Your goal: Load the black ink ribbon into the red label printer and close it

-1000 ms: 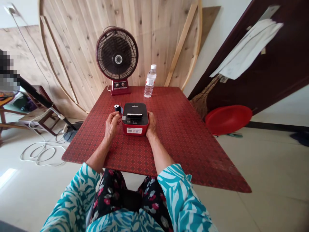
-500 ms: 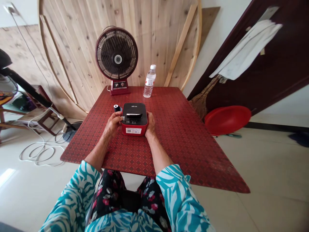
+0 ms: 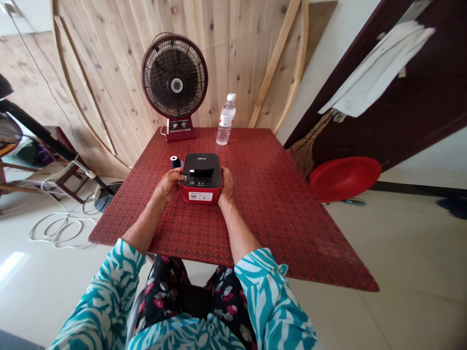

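A small thermal printer (image 3: 201,165) with a black lid and red body sits on the table in front of me. A dark strip (image 3: 203,172) stands up from the slot in its lid. My left hand (image 3: 170,183) is closed at the printer's left side, thumb and fingertips on the edge by a small grey patch. Around the right side wraps my right hand (image 3: 226,185), its fingertips partly hidden behind the body. Just beyond my left fingers stands a dark paper roll (image 3: 175,162) with a white core end.
The red patterned table (image 3: 270,218) carries a maroon fan (image 3: 175,82) at the back and a water bottle (image 3: 226,121) beside it. A red basin (image 3: 346,179) leans to the right. Cables (image 3: 62,228) lie coiled on the floor at left.
My left fingers have come down from above the printer's left edge onto it. The strip in the slot shows less white than before. My right hand keeps its hold.
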A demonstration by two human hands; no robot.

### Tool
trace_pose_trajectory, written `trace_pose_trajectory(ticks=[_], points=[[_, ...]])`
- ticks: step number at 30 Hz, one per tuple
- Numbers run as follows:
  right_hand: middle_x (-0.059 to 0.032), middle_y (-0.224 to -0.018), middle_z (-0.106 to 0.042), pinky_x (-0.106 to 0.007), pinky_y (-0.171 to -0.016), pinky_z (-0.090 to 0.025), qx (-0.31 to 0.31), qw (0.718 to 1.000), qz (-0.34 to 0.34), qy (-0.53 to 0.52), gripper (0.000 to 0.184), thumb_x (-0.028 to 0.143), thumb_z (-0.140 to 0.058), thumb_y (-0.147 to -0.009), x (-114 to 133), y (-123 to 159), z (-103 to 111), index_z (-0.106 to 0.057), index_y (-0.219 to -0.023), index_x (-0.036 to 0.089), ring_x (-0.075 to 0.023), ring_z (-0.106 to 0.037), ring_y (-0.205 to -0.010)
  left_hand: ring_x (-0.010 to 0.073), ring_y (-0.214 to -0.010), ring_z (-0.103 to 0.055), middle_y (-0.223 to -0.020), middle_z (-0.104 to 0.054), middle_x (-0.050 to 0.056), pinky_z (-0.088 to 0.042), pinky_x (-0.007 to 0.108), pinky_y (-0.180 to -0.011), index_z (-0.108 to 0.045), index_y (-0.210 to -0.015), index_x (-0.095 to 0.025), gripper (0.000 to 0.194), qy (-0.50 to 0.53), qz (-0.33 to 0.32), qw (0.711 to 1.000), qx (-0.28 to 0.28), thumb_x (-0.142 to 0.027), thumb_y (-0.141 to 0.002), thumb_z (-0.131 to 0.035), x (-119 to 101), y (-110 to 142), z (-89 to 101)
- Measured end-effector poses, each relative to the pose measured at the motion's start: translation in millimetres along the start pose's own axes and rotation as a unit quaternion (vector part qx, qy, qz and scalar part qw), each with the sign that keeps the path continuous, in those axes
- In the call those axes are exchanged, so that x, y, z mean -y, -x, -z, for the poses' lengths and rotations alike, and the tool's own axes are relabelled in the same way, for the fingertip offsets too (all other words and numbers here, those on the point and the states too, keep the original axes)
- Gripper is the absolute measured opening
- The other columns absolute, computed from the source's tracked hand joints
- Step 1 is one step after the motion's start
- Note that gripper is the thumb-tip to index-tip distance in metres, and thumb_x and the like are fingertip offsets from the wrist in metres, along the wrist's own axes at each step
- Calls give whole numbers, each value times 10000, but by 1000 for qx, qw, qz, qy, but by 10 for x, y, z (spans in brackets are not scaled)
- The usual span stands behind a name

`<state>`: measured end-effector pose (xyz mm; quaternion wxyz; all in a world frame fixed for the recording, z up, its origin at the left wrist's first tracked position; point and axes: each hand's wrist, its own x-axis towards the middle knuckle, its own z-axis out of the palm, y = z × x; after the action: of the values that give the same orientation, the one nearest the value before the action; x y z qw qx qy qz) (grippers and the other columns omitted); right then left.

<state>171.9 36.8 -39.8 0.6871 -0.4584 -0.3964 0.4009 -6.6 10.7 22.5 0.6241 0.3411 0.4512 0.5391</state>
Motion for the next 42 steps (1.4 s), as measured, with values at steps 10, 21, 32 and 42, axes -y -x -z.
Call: trace_pose_trajectory(ticks=[10,21,32,42], points=[[-43,-1087,-718,-350,-937,-459,12,1000,6,27,475,544,-380,-874,-21,-23,42,-694,-1043,231,-192,-606,-1039,85,-443,-423,-540,-524,-69,-335,226,-492,-590,-867,-185,337,5,-25,998,-54,-132,-535,-607,67,23,-41],[-50,-1061,-704,-333,-915,-450,21,999,15,20,452,521,-403,-856,-14,-21,52,-696,-1014,216,-187,-605,-1016,144,-648,-547,-666,-623,6,-432,260,-653,-714,-780,-179,155,-261,-239,935,-3,-306,-698,-677,-240,-118,-72],[-60,-1128,-713,-339,-982,-435,21,999,14,27,460,527,-391,-863,-4,-26,40,-692,-1043,229,-186,-597,-1088,136,-502,-538,-638,-691,24,-387,235,-502,-786,-782,-179,132,-420,-147,862,241,-225,-674,-725,-480,-501,-422],[-63,-1143,-719,-359,-998,-446,10,1000,-17,-12,454,539,-455,-847,-111,-62,34,-688,-1066,217,-193,-624,-1085,177,-455,-523,-414,-563,-5,-401,275,-551,-612,-411,-214,289,-461,-133,860,175,70,-464,-624,-418,-875,-542]])
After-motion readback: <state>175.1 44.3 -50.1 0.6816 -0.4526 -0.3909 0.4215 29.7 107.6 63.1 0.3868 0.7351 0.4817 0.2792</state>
